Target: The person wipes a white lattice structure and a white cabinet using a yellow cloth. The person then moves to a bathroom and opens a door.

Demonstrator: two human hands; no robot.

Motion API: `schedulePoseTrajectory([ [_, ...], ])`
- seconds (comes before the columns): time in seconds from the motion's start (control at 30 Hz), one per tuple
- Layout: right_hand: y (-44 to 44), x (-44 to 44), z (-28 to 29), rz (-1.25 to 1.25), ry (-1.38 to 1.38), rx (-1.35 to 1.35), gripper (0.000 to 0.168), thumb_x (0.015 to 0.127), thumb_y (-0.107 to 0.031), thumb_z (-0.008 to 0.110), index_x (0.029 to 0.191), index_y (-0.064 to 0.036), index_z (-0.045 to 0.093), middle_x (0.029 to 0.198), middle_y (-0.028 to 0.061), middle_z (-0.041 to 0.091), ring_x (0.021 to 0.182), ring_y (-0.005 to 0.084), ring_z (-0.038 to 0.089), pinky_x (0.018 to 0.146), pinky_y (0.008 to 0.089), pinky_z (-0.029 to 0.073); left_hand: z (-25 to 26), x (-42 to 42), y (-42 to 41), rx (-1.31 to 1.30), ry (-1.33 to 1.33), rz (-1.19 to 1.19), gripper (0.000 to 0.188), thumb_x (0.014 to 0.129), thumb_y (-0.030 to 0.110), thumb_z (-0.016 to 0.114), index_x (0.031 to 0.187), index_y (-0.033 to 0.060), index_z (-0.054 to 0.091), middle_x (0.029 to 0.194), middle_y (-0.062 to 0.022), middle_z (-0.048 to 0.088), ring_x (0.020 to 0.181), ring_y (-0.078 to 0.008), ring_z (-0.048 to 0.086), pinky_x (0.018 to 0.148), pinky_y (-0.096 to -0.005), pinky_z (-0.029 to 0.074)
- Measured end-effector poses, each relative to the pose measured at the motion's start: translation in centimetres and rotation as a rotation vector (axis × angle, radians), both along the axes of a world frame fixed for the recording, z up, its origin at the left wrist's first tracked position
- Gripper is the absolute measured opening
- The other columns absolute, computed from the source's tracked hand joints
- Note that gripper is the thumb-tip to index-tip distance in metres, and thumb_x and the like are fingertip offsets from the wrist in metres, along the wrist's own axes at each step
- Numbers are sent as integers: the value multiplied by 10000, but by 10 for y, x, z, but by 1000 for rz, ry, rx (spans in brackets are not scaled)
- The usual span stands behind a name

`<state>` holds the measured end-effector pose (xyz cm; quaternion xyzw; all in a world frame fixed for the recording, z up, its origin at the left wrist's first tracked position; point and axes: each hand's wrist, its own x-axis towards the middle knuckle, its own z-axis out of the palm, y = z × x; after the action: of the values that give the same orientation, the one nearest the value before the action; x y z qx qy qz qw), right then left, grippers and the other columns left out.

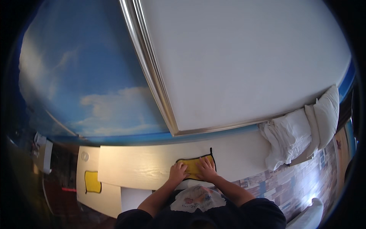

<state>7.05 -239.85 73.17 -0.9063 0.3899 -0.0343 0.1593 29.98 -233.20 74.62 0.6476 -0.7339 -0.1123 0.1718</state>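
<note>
A yellow cloth (192,168) with black edging and a black loop at one corner lies spread on a pale wood-grain desktop (134,164). My left hand (178,172) rests at the cloth's left side, fingers bent onto it; whether they pinch the fabric cannot be told. Across the right part of the cloth, my right hand (206,169) lies palm down with its fingers apart. Further left, a second yellow cloth (93,182) with the same dark edging lies on a lower pale surface (110,197).
White folded bedding (288,137) and pillows (327,117) are piled at the desktop's right end. A round white fitting (85,156) is at the far left. Behind the desktop, a large white panel in a silver frame (160,94) stands against a sky mural (94,71). Patchwork-patterned flooring (274,186) shows at right.
</note>
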Motion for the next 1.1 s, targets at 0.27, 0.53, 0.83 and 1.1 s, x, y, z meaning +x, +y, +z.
schedulePoseTrajectory([
  [0.27, 10, 20, -25, -268, -396, -78, 302, 807, -187, 707, 1102, -117, 707, 1183, 112, 651, 1174, 335, 545, 1003, 480, 407, 29, 44, -24, 129, 228, -112, 154, 831, 161, 687, 936, 69, 621, 974, -129, 609, 979, -352, 576, 821, -458, 488],
  [0.53, -87, 115, 282, -250, -1047, -581, 265, 850, 65, 602, 1075, -49, 685, 990, 104, 675, 943, 305, 595, 898, 409, 435, 302, 82, -108, -890, 250, -10, 214, 830, -5, 676, 1032, 43, 624, 1011, -156, 620, 989, -367, 586, 869, -447, 482],
  [0.83, -187, 206, 513, 81, -1284, -1287, 520, 731, 48, 670, 1222, -121, 657, 1263, 76, 613, 1162, 319, 534, 1006, 442, 395, 507, 85, -201, -1312, 487, -127, 395, 948, 25, 531, 1342, 12, 513, 1289, -167, 549, 1166, -329, 534, 1028, -421, 412],
  [1.1, -187, 220, 478, -92, -959, -1243, 506, 972, -268, 501, 1447, -94, 479, 1536, 101, 415, 1443, 345, 329, 1111, 511, 288, 458, 82, -221, -1291, 511, -170, 506, 1002, 72, 366, 1502, -5, 346, 1564, -225, 324, 1407, -374, 384, 1152, -422, 305],
])
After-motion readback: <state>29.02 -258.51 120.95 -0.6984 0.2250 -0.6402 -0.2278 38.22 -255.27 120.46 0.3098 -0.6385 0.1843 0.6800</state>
